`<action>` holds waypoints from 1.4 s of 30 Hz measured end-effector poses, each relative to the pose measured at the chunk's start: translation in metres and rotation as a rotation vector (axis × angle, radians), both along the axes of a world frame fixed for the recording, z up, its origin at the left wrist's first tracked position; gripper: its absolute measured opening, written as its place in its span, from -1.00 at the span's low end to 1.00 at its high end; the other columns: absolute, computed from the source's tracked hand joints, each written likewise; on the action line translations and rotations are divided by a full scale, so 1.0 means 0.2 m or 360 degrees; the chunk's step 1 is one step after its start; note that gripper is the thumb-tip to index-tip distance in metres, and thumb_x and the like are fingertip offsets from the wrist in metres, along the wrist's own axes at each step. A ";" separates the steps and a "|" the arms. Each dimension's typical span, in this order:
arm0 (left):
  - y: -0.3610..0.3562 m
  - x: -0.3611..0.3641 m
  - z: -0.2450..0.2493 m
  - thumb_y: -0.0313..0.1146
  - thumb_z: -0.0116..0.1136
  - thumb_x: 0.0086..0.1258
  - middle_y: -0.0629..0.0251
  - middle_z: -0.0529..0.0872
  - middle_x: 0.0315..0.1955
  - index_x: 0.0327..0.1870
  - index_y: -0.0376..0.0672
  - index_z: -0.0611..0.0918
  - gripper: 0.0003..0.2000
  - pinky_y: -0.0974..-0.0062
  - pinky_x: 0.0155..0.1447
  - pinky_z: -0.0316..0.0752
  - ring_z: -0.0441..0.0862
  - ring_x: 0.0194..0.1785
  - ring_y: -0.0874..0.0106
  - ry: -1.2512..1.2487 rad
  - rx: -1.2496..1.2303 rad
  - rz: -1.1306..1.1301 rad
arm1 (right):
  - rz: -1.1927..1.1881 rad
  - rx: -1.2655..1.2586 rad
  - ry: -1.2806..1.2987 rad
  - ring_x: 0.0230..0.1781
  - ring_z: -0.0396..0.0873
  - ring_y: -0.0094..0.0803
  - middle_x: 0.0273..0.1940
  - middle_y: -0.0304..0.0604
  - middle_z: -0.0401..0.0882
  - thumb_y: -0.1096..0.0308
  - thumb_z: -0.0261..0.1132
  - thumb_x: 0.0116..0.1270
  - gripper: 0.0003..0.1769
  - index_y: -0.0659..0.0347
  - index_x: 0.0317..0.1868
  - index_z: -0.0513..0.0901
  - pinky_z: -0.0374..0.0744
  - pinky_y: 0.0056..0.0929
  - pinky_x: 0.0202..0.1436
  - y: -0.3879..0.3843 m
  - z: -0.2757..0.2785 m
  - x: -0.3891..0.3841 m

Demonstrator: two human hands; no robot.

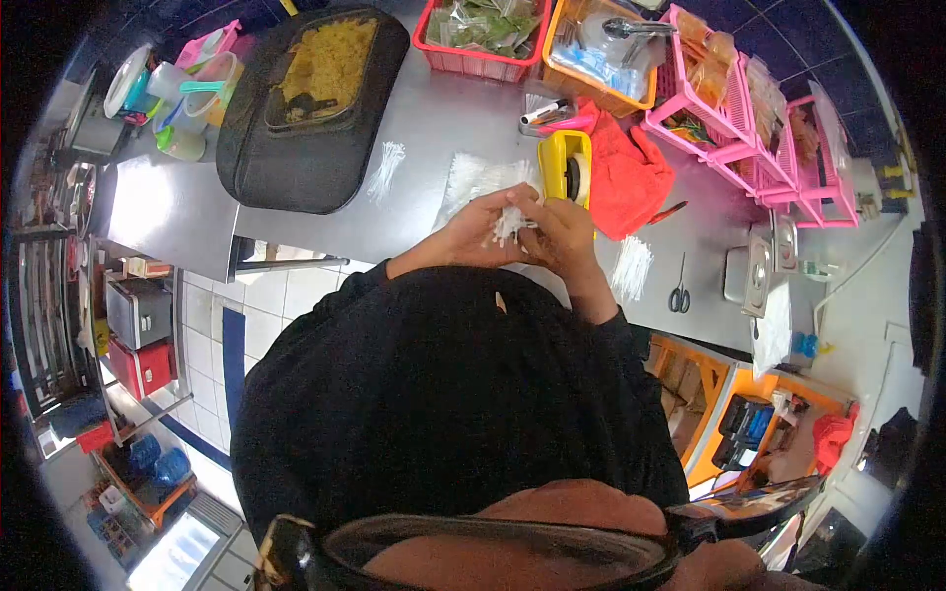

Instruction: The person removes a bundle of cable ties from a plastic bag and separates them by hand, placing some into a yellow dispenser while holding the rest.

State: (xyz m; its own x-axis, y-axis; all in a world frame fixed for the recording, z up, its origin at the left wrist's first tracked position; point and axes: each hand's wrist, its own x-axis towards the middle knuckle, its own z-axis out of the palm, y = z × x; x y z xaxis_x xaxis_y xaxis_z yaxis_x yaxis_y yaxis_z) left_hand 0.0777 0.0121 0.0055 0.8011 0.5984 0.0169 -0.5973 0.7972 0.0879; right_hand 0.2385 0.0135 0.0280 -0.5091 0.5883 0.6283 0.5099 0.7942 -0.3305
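Close in front of my chest, my left hand (471,234) and my right hand (564,234) come together around a bundle of thin white sticks (509,225). Its ends poke out between the fingers; the exact kind of stick is too small to tell. Just behind the hands lies a larger white pile of sticks (478,177) on a clear sheet or bag. One loose bunch (387,169) rests to the left and another bunch (633,268) to the right. A yellow tape dispenser (555,163) stands right behind my right hand, beside a red cloth (626,172).
Scissors (680,295) lie at the right of the metal table (404,217). A black insulated box (296,177) with yellow food stands at left. Along the back are a red basket (478,65), an orange basket (601,87) and pink racks (729,148). A marker (544,112) lies near the dispenser.
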 end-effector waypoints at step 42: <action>0.01 -0.06 -0.23 0.19 -0.25 0.34 0.03 0.45 0.08 0.22 -0.38 0.30 -0.28 0.28 0.32 0.10 0.31 0.22 0.21 0.1955 0.0683 0.0331 | -0.0394 -0.1433 0.1624 -0.72 0.20 -0.75 -0.67 -0.47 0.32 0.26 0.17 0.33 -0.79 0.23 -0.36 0.59 0.16 -0.67 -0.66 0.06 0.05 -0.11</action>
